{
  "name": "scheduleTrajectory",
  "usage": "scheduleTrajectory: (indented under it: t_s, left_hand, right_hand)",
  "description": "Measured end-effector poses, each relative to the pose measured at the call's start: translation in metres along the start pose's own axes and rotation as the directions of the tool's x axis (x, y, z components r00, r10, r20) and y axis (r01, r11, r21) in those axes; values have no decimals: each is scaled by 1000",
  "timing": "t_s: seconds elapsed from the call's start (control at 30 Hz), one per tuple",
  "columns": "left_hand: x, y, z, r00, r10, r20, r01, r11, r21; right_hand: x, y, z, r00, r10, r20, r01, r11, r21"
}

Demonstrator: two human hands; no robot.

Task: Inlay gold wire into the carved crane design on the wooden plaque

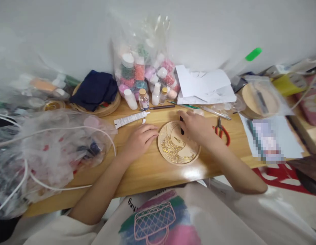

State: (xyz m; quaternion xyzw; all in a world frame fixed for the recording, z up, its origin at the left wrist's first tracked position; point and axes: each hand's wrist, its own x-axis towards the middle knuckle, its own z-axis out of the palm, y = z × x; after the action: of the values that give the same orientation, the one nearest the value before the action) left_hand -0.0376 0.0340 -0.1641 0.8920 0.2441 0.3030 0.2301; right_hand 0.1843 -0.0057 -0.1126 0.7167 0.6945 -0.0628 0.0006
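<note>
A round pale wooden plaque point(191, 149) lies on the table, with a gold bird with spread feathers on its left and lower part. My left hand point(141, 141) rests at the plaque's left edge, fingers stretched out and holding nothing; the fingertips reach its rim. Over the plaque's upper right, my right hand point(197, 127) is closed on a short black stick-like tool point(182, 125). The tool's lower end is at the plaque's surface; whether it touches cannot be seen. My right fingers hide part of it.
Behind my left hand lie a white tube point(131, 119) and small bottles point(144, 99). Red-handled pliers point(220, 131) sit right of the plaque. A clear bag of colourful jars point(147, 68) and papers point(206, 85) stand behind. Plastic bags and a white cable point(79, 128) crowd the left.
</note>
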Motion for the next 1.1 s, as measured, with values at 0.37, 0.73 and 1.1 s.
scheduleTrajectory:
  t_s: [0.37,0.73,1.1]
  left_hand:
    - [0,4,1,998,31,58,-31,1000,0]
    - [2,4,0,995,42,94,-46,998,35]
    - [3,9,0,993,42,112,-58,988,140]
  right_hand:
    - [-16,20,-7,930,90,-356,266,503,822]
    - [-48,-4,26,963,-5,-271,250,401,881]
    - [-45,-6,31,931,-157,-330,357,578,734]
